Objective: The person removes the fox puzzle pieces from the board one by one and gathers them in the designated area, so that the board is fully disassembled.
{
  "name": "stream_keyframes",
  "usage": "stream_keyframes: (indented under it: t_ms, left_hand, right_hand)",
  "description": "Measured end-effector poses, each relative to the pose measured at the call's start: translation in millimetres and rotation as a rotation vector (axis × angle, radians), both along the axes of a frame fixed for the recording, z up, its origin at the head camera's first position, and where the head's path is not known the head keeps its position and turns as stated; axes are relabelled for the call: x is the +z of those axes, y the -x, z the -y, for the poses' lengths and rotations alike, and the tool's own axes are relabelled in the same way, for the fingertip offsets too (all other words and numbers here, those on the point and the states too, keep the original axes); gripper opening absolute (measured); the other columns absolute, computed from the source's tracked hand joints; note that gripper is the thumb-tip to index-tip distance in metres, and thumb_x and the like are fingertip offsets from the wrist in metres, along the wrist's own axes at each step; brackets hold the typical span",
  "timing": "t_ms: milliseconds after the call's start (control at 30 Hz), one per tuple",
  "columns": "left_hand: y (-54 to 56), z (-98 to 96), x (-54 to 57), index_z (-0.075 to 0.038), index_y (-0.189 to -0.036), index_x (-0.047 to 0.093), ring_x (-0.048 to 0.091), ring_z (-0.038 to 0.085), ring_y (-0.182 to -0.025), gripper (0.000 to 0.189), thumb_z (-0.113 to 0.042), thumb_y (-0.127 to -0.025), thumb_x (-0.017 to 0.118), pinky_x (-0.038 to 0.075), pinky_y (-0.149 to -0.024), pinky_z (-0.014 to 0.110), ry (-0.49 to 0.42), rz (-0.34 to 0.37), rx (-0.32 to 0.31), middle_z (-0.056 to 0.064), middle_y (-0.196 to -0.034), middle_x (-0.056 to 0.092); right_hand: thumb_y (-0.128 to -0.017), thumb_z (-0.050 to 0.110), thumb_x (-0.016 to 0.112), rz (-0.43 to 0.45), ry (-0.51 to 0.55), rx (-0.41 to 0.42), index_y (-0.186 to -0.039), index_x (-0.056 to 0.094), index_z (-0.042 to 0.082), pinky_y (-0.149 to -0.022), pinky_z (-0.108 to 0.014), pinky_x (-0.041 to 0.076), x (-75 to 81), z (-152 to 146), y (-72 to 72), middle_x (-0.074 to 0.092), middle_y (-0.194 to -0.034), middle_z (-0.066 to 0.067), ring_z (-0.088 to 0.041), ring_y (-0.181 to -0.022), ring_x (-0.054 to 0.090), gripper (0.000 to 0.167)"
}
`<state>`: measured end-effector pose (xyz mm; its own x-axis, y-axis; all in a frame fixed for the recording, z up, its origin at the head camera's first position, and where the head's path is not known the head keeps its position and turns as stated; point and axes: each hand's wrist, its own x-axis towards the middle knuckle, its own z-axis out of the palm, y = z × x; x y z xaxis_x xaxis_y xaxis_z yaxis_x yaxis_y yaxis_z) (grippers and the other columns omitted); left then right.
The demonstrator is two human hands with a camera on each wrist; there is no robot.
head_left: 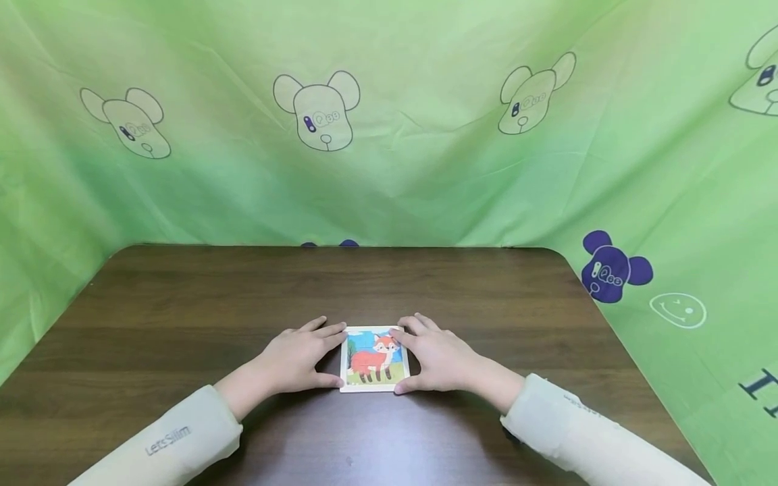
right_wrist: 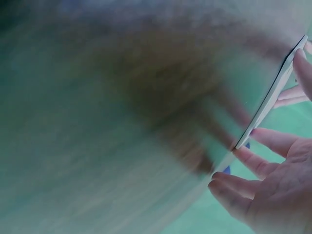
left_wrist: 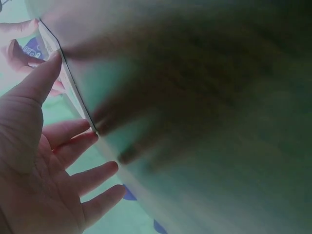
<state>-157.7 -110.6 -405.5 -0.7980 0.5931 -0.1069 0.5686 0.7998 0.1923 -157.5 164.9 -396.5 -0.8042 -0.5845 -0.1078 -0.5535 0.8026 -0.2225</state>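
Note:
A small square fox picture puzzle in a pale frame lies flat on the table, its pieces forming a red fox on grass under blue sky. At its left side, my left hand touches the frame with thumb at the near corner and forefinger at the far corner. My right hand rests at the right side, thumb by the near corner, forefinger over the far corner. In the left wrist view, the left hand has its other fingers spread. The right wrist view shows the right hand with fingertips at the frame edge.
The dark brown wooden table has a glossy top that mirrors the hands. A green cloth with printed bear heads hangs behind and beside it. Pale sleeves cover both forearms.

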Motion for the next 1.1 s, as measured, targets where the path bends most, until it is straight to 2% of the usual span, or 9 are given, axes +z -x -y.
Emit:
stream_keyframes:
  t_ms: [333, 533, 767, 867, 1000, 1100]
  left_hand:
    - [-3.8, 6.8, 2.5, -0.015, -0.147, 0.051, 0.037, 0.038, -0.146, 0.08, -0.057, -0.082, 0.073, 0.044, -0.1, 0.063, -0.011, 0.007, 0.01, 0.001, -0.156, 0.044]
    - [-4.9, 8.6, 3.6, -0.014, -0.148, 0.049, 0.037, 0.039, -0.146, 0.08, -0.057, -0.084, 0.072, 0.046, -0.098, 0.063, -0.019, 0.012, 0.003, 0.001, -0.157, 0.043]
    - [-5.6, 11.7, 3.0, -0.012, -0.15, 0.045, 0.035, 0.039, -0.146, 0.086, -0.063, -0.084, 0.067, 0.047, -0.096, 0.062, -0.033, 0.022, 0.043, 0.003, -0.159, 0.04]
    - [-5.3, 11.2, 1.1, -0.013, -0.152, 0.042, 0.034, 0.037, -0.148, 0.092, -0.07, -0.083, 0.063, 0.047, -0.097, 0.061, -0.021, 0.022, 0.061, 0.002, -0.16, 0.039]
    - [-5.4, 8.6, -0.5, -0.013, -0.153, 0.04, 0.032, 0.036, -0.149, 0.097, -0.073, -0.081, 0.063, 0.047, -0.096, 0.061, -0.009, 0.022, 0.068, 0.001, -0.161, 0.037]
    - [-5.4, 8.2, -0.2, -0.012, -0.153, 0.041, 0.032, 0.036, -0.149, 0.097, -0.072, -0.08, 0.065, 0.047, -0.095, 0.061, -0.003, 0.018, 0.068, 0.001, -0.161, 0.037]
  right_hand:
    - [-0.075, 0.06, 0.078, 0.007, -0.037, 0.01, -0.146, 0.049, 0.009, -0.095, -0.063, 0.047, 0.5, 7, -1.0, 0.044, -0.148, -0.011, -0.046, -0.141, 0.037, 0.092]
    - [-0.081, 0.051, 0.076, 0.037, 0.026, 0.028, -0.14, 0.056, 0.013, -0.094, -0.067, 0.045, 6.2, 6, 3.0, 0.049, -0.142, -0.011, -0.049, -0.14, 0.036, 0.073]
    - [-0.084, 0.038, 0.076, 0.094, 0.154, 0.083, -0.134, 0.06, 0.014, -0.092, -0.064, 0.046, 9.5, 15, 15.8, 0.051, -0.138, -0.01, -0.035, -0.133, 0.042, 0.058]
    - [-0.084, 0.034, 0.077, 0.121, 0.192, 0.113, -0.131, 0.061, 0.013, -0.095, -0.061, 0.045, 11.1, 23, 23.1, 0.053, -0.134, -0.008, -0.033, -0.129, 0.044, 0.054]
    - [-0.084, 0.032, 0.077, 0.157, 0.205, 0.129, -0.127, 0.064, 0.015, -0.094, -0.054, 0.044, 10.2, 36, 32.4, 0.056, -0.124, -0.004, -0.03, -0.12, 0.044, 0.048]
    - [-0.084, 0.031, 0.078, 0.174, 0.189, 0.121, -0.124, 0.066, 0.018, -0.087, -0.047, 0.042, 7.5, 45, 38.8, 0.056, -0.12, 0.0, -0.025, -0.115, 0.041, 0.044]
